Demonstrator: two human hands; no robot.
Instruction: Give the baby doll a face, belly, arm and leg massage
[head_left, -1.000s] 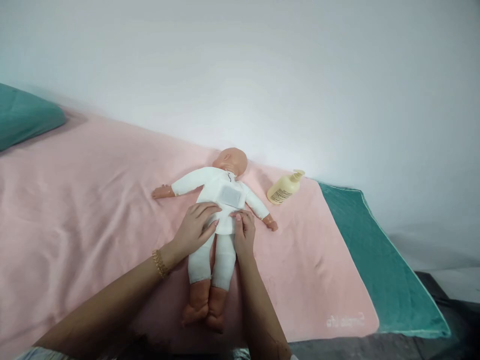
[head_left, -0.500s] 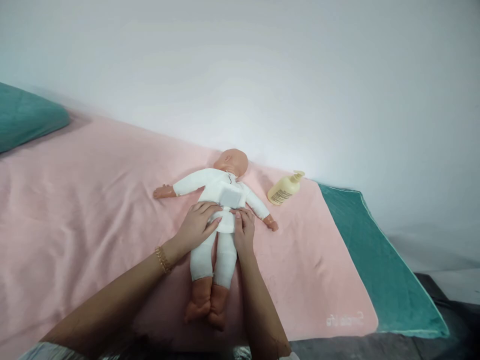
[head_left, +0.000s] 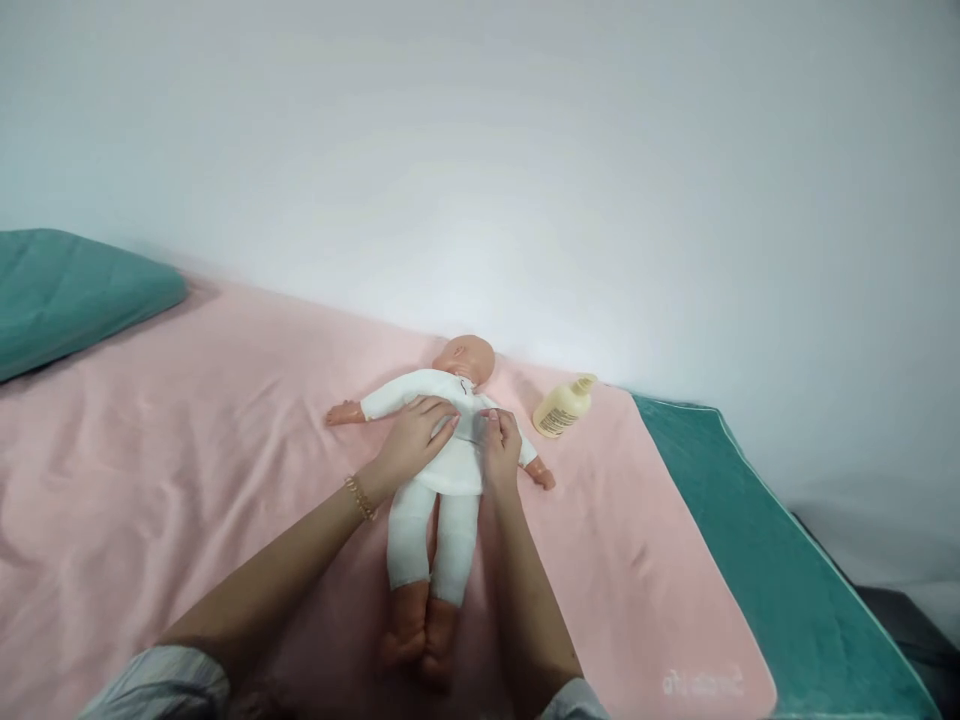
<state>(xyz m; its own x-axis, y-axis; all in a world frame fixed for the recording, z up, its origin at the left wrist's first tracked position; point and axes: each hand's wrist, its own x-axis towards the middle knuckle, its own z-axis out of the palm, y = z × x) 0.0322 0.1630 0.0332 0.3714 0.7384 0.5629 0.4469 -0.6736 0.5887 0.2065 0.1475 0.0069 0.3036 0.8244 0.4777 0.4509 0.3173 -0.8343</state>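
A baby doll (head_left: 457,468) with a white cloth body lies on a pink blanket (head_left: 600,560), its head toward the wall and its arms spread. On its upper back is a grey patch (head_left: 470,428). My left hand (head_left: 420,435) rests on the doll's left-hand side, fingers apart, with nothing seen in it. My right hand (head_left: 501,442) is at the other side of the back, fingers bent and pressed together at the patch's edge; what they pinch, if anything, is too small to make out.
A pale yellow pump bottle (head_left: 562,406) leans at the right of the doll, near the wall (head_left: 480,160). A green pillow (head_left: 82,295) lies at the far left. Green cloth (head_left: 780,530) shows beyond the blanket's right edge.
Both hands have moved up the doll's back toward its shoulders and now partly cover the grey patch. The view has tilted up, so the doll and bottle sit lower.
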